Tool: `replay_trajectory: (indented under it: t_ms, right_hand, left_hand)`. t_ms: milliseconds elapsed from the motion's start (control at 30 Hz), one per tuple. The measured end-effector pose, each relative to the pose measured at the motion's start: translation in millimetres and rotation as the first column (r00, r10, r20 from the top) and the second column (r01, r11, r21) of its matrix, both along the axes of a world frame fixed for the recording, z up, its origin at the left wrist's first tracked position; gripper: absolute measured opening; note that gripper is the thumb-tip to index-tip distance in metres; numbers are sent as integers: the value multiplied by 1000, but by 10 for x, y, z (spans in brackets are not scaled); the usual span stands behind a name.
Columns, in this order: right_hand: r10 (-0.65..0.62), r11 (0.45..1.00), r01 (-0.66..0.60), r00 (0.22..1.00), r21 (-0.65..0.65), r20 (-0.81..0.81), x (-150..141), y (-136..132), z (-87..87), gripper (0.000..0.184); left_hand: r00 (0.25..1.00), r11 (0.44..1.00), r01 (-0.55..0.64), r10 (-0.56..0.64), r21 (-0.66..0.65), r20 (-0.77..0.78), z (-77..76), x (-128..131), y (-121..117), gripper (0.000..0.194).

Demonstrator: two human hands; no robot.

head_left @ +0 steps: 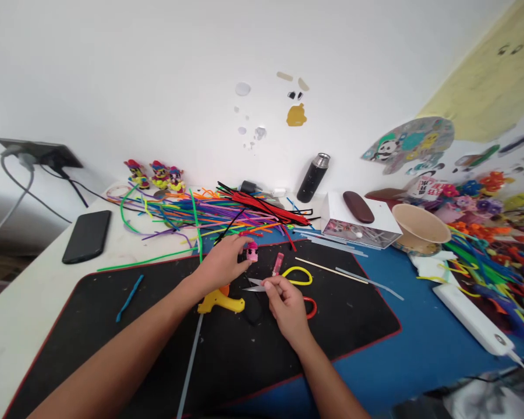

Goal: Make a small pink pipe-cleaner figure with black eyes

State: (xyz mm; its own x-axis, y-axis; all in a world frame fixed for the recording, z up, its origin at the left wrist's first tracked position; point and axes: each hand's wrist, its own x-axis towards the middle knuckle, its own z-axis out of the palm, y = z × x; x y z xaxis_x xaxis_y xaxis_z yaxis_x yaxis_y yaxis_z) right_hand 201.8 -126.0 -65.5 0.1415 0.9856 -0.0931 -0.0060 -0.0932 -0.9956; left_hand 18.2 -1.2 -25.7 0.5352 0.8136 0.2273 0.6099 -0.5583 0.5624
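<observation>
Between the thumb and fingers of my left hand (227, 262) is a small pink figure (252, 252) with a dark band across it. My right hand (288, 308) is closed over the middle of a pair of scissors (297, 276), whose blades point left and whose yellow and red handles spread apart to the right. Under my left wrist lies a yellow glue gun (220, 301), partly covered, with a long clear glue stick (192, 366) running toward me. A pink tube (278, 264) lies just beyond the scissors. A short blue pipe cleaner (129, 298) rests on the left of the black mat (157, 349).
Many coloured pipe cleaners (262, 209) are heaped along the wall. Three small dolls (158, 174) stand behind, left. A phone (87, 236) lies left; a black thermos (313, 177), white box (378, 215), bowl (420, 224) and white power strip (474, 320) are right.
</observation>
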Motion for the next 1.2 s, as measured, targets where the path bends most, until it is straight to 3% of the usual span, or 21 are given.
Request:
replay_trajectory:
  t_ms: [167,367,900,1200]
  right_hand:
    - [7,1000,-7,1000,20,-8,30,-23,-5,52]
    - [28,999,-28,1000,21,-12,38,-28,-16,51]
    - [67,994,-84,976,73,207,39,-44,39,36]
    - [79,988,-112,957,106,278,26,-43,1,35]
  left_hand:
    - [998,999,36,-34,23,-61,-119,217,96,39]
    - [989,999,27,-21,43,-146,-222,228,113,34]
    - [979,996,19,-1,90,-203,-201,254,122,39]
    - [968,994,20,9,111,-251,-289,240,128,39]
